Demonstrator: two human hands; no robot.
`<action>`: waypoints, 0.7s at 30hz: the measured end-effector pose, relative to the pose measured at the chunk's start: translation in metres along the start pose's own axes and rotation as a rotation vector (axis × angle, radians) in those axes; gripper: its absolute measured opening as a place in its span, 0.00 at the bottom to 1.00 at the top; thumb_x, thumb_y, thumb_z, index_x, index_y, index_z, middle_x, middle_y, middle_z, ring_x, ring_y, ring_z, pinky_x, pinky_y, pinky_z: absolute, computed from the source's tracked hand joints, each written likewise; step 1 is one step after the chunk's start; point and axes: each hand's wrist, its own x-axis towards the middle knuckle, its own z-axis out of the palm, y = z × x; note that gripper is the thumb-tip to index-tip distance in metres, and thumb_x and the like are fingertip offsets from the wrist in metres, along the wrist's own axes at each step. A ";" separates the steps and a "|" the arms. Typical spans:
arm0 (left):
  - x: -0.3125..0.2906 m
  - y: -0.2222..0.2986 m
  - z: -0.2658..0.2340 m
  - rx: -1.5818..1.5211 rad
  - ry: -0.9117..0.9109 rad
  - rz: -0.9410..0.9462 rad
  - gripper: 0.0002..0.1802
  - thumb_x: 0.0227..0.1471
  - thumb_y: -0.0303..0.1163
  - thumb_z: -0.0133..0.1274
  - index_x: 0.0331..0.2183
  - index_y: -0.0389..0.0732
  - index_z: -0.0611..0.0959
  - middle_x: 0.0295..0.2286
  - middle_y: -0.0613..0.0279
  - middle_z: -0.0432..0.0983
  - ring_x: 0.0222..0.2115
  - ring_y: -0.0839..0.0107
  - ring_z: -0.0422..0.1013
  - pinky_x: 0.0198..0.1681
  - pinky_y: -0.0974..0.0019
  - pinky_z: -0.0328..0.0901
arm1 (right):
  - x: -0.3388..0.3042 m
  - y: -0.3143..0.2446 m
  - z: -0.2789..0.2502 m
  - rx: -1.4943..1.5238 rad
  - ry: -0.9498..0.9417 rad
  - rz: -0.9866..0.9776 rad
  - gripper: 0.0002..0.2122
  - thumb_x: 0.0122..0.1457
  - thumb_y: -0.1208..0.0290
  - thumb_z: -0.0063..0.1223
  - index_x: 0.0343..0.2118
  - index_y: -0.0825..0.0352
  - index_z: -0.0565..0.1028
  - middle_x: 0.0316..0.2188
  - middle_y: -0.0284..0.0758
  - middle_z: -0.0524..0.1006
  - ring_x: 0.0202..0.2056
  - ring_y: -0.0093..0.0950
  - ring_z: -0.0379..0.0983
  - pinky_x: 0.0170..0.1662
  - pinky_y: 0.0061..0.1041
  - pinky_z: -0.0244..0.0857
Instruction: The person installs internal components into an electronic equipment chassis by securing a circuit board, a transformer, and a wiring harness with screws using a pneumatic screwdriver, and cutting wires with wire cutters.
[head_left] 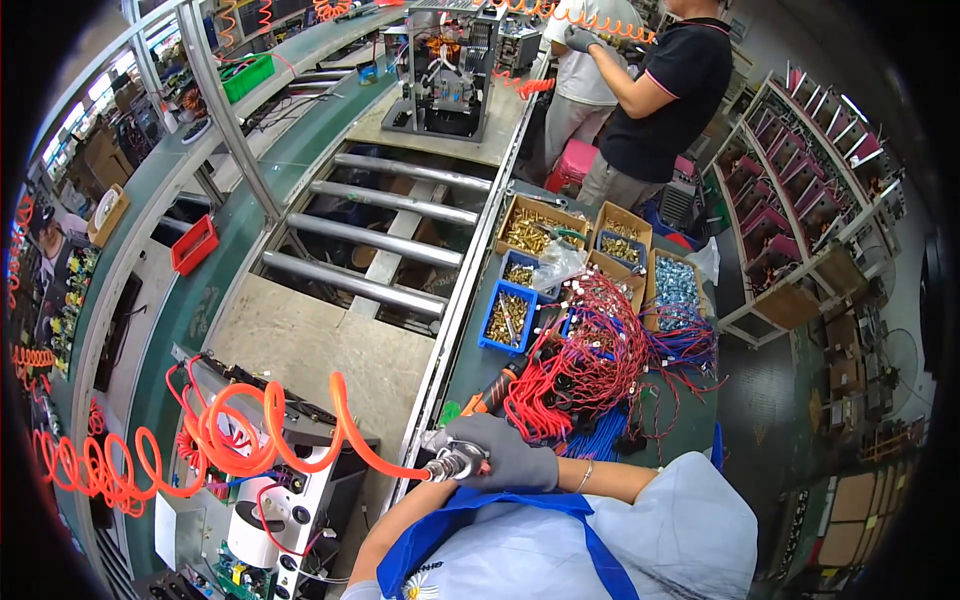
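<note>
My right hand (500,452), in a grey glove, is closed at the middle of the bench's near edge. It grips a silver metal air tool (458,462), whose end joins an orange coiled air hose (345,440). My left forearm (400,525) rises from the lower edge toward the same spot. The left hand's fingers are hidden around the tool and the right glove. Just beyond my right hand lies an orange-and-black tool handle (492,393); I cannot tell whether it joins the held tool. A bundle of red wires (540,405) lies to its right.
Blue bins (508,318) and cardboard boxes of brass fittings (530,228) stand ahead on the right. A roller conveyor (380,240) runs ahead, carrying a machine frame (440,80). An opened white unit (290,500) sits at lower left. Two people (670,90) stand beyond; a rack (790,190) is right.
</note>
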 end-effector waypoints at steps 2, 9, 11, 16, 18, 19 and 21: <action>-0.002 0.002 0.005 0.012 0.000 0.020 0.16 0.58 0.33 0.47 0.46 0.36 0.74 0.38 0.58 0.73 0.37 0.72 0.72 0.38 0.72 0.70 | -0.001 -0.003 -0.002 0.005 0.014 -0.002 0.18 0.43 0.65 0.62 0.37 0.63 0.72 0.30 0.38 0.74 0.33 0.39 0.74 0.36 0.34 0.67; -0.019 0.013 0.012 0.043 0.022 0.116 0.16 0.57 0.30 0.47 0.47 0.36 0.73 0.39 0.58 0.72 0.37 0.71 0.72 0.38 0.71 0.70 | 0.002 -0.011 0.006 0.150 -0.008 -0.027 0.19 0.43 0.65 0.62 0.38 0.64 0.72 0.31 0.38 0.75 0.34 0.39 0.74 0.37 0.33 0.67; -0.027 0.016 0.008 0.052 0.033 0.145 0.16 0.57 0.29 0.47 0.47 0.36 0.73 0.39 0.58 0.72 0.38 0.71 0.72 0.38 0.71 0.70 | 0.004 -0.013 0.010 0.177 -0.048 -0.035 0.19 0.43 0.66 0.62 0.39 0.65 0.72 0.32 0.38 0.75 0.34 0.36 0.74 0.37 0.32 0.67; -0.041 0.025 0.003 0.092 0.044 0.191 0.16 0.57 0.27 0.46 0.48 0.35 0.73 0.39 0.57 0.72 0.38 0.70 0.72 0.38 0.71 0.70 | 0.016 -0.030 0.019 0.501 -0.145 0.129 0.19 0.47 0.72 0.61 0.44 0.69 0.72 0.33 0.34 0.74 0.36 0.20 0.70 0.41 0.25 0.66; -0.043 0.031 -0.004 0.096 0.059 0.217 0.16 0.57 0.27 0.46 0.48 0.35 0.73 0.40 0.57 0.72 0.38 0.70 0.72 0.39 0.71 0.70 | 0.036 -0.045 0.024 0.709 -0.216 0.184 0.17 0.48 0.72 0.60 0.43 0.68 0.72 0.33 0.33 0.74 0.36 0.20 0.70 0.42 0.24 0.66; -0.055 0.033 -0.004 0.095 0.076 0.240 0.16 0.57 0.26 0.46 0.48 0.35 0.73 0.40 0.57 0.71 0.38 0.70 0.72 0.39 0.71 0.70 | 0.045 -0.059 0.025 0.921 -0.293 0.242 0.16 0.50 0.72 0.59 0.42 0.68 0.72 0.34 0.31 0.74 0.37 0.19 0.70 0.42 0.24 0.66; -0.072 0.023 -0.053 0.086 0.034 0.163 0.18 0.58 0.26 0.46 0.50 0.33 0.71 0.40 0.55 0.72 0.38 0.70 0.72 0.39 0.72 0.70 | 0.069 -0.077 0.025 0.969 -0.333 0.161 0.11 0.50 0.75 0.57 0.38 0.67 0.73 0.33 0.29 0.74 0.37 0.18 0.69 0.41 0.21 0.64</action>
